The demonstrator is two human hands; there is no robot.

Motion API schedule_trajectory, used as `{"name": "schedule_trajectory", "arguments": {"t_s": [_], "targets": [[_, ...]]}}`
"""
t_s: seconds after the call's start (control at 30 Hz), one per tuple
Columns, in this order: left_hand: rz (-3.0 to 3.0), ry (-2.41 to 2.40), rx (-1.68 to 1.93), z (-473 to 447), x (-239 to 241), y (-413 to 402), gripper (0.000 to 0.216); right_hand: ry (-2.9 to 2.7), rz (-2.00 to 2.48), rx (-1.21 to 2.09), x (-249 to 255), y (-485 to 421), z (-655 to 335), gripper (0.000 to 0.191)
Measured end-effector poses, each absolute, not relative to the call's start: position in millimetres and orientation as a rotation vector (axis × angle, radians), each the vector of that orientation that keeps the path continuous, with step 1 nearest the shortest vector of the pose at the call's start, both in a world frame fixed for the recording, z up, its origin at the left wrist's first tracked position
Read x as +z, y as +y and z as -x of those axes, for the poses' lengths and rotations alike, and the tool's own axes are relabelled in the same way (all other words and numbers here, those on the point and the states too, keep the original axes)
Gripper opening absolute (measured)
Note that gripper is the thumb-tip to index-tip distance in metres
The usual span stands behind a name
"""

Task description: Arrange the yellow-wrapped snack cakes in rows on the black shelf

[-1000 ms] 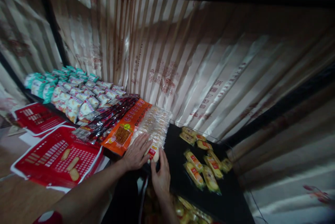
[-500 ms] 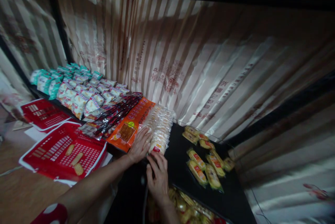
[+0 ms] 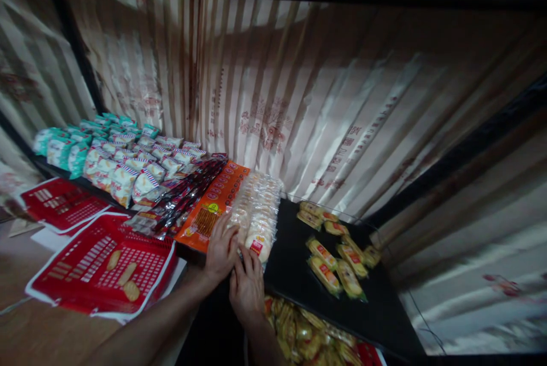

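Two rows of clear-wrapped pale round crackers (image 3: 262,215) lie side by side near the shelf's front edge. My left hand (image 3: 222,246) curls its fingers round the front end of the left row. Close against it, my right hand (image 3: 248,283) has its fingers bent and pressed to the same front packets. The fingers cover most of what they grip. A red label shows on the front cracker of the right row. Left of the crackers lies a flat orange snack bag (image 3: 209,212), its near edge close to my left hand.
Dark shiny packets (image 3: 183,195), striped white packets (image 3: 145,183) and teal packets (image 3: 60,149) fill the left. Red baskets (image 3: 72,263) stand below, one holding a few yellow pieces. Yellow wrapped cakes (image 3: 327,275) lie on the black shelf (image 3: 294,263); more sit underneath. A curtain hangs behind.
My left hand has drawn back toward the shelf's front edge, and my right hand has moved slightly left and down beside it. The view has shifted a little.
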State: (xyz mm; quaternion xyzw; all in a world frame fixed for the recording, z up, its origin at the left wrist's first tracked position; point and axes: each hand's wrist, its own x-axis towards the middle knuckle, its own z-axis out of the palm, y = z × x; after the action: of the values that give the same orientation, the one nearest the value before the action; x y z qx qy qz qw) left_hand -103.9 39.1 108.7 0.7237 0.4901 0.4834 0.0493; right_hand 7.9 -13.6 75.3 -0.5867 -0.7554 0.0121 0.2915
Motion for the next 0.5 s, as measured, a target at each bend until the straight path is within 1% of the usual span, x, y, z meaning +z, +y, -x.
{"name": "schedule_trajectory", "arguments": {"t_s": [0.07,0.23,0.4,0.5], "targets": [[-2.144,1.659,1.438,106.3,96.7,22.4,0.029,-2.024,1.559,0.005,76.7,-12.5,-6.4,0.055],[-2.335,1.676,1.285,113.5,69.4,2.8,0.045,-2.005,1.448,-0.010,81.4,-17.1,-10.1,0.050],[-2.404,1.610,1.255,117.1,71.5,6.9,0.050,-1.803,1.575,-0.060,86.8,-23.2,-23.2,0.051],[-2.377,1.559,1.279,118.5,72.5,7.6,0.055,-1.803,1.610,-0.019,89.9,-21.0,-30.2,0.051]]}}
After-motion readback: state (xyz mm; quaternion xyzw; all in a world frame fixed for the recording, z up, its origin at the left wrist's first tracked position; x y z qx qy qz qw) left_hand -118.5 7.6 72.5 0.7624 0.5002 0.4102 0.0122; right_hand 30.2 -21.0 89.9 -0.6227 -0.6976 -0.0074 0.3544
